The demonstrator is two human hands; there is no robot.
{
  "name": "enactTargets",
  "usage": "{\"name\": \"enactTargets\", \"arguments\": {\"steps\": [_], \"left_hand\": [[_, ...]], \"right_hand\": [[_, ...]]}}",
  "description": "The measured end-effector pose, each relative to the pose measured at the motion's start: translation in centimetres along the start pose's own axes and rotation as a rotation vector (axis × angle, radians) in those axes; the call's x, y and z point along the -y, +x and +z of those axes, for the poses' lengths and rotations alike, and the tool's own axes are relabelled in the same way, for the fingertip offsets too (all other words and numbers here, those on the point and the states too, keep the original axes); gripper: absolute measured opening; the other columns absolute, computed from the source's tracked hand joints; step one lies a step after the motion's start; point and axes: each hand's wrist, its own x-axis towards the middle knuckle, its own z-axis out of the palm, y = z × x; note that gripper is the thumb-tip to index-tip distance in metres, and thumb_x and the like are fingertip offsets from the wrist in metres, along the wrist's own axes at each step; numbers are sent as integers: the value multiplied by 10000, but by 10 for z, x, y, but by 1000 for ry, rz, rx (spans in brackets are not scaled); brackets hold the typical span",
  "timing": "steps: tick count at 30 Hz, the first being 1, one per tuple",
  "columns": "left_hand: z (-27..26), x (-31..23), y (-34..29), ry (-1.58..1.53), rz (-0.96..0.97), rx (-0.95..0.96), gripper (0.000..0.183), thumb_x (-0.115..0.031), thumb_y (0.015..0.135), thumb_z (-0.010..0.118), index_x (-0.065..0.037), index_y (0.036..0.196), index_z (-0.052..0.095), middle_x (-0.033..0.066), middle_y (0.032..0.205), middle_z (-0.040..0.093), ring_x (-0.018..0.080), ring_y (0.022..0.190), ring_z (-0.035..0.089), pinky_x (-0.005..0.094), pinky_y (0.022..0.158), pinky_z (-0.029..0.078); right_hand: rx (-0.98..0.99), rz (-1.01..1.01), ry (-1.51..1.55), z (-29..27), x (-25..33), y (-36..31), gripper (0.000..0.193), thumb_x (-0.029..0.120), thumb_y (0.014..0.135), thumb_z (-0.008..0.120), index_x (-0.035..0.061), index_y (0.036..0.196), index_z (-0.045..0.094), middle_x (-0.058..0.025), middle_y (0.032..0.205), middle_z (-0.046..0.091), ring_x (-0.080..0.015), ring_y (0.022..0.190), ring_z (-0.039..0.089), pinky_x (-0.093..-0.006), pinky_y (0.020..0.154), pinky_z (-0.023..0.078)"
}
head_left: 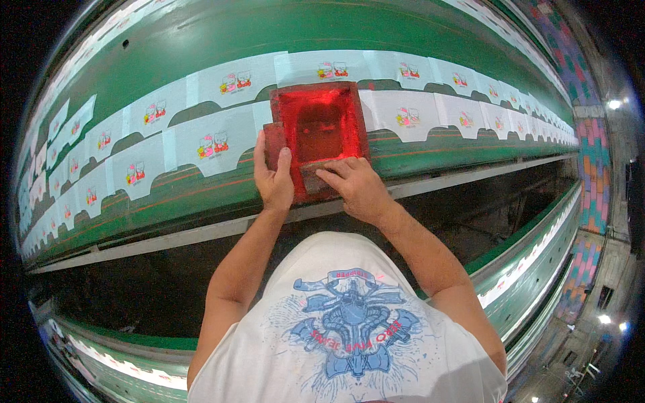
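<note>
Nearest is a white shirt [316, 269] with a blue-and-red print, its lower part cut off by the bottom edge. Two bare forearms reach forward from it over a dark gap, where shapes are too dim to make out. Past the gap runs a pale rail [168, 242].

Just beyond the rail, the left hand [274, 185] holds a dark red block [274, 140], thumb on its near face and fingers along its outer side. The block stands against the left side of a red frame [361, 127]; whether the two are joined is hard to tell. The right hand [361, 189] has its fingers bent at the frame's lower edge — the thumb is mostly hidden, and whether it pinches anything cannot be told. The frame lies ahead of both hands, between and above them in view, its glossy middle too dark to read clearly.

It rests over a row of white cloth pieces [401, 127] on a green table [430, 151] and hides part of them. A second row lies farther back, printed alike with small coloured figures. At far right — bent by the lens — are a strip of coloured blocks [593, 174] and bright lights [614, 105].
</note>
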Motion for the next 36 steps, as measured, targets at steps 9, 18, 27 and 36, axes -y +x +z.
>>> {"name": "enactTargets", "arguments": {"steps": [9, 18, 27, 36], "left_hand": [[-1, -9, 2, 246, 95, 38, 958, 139, 899, 809, 15, 1762, 411, 188, 1675, 581, 284, 1487, 630, 427, 1262, 524], [63, -29, -24, 141, 119, 32, 970, 101, 875, 802, 51, 1758, 406, 213, 1746, 523, 282, 1585, 541, 425, 1333, 432], [202, 16, -48, 84, 157, 69, 967, 63, 873, 839, 99, 1736, 405, 235, 1728, 526, 299, 1571, 557, 423, 1333, 432], [250, 14, -65, 85, 59, 49, 998, 127, 811, 807, 74, 1734, 431, 188, 1650, 611, 267, 1477, 639, 423, 1267, 514]], "right_hand": [[-57, 11, 139, 3, -1, -35, 589, 151, 897, 868, 104, 1471, 742, -144, 1521, 686, -392, 1444, 625, -540, 1199, 502], [-454, 435, 563, -3, -74, -109, 530, 180, 952, 903, 68, 1445, 742, -199, 1559, 680, -416, 1475, 623, -528, 1273, 472], [-506, 418, 558, -37, -177, -196, 526, 189, 973, 893, 76, 1463, 738, -186, 1567, 692, -405, 1487, 619, -523, 1298, 447], [-455, 329, 590, -53, -229, -237, 544, 201, 969, 894, 108, 1482, 738, -175, 1594, 675, -424, 1543, 554, -551, 1323, 413]]}}
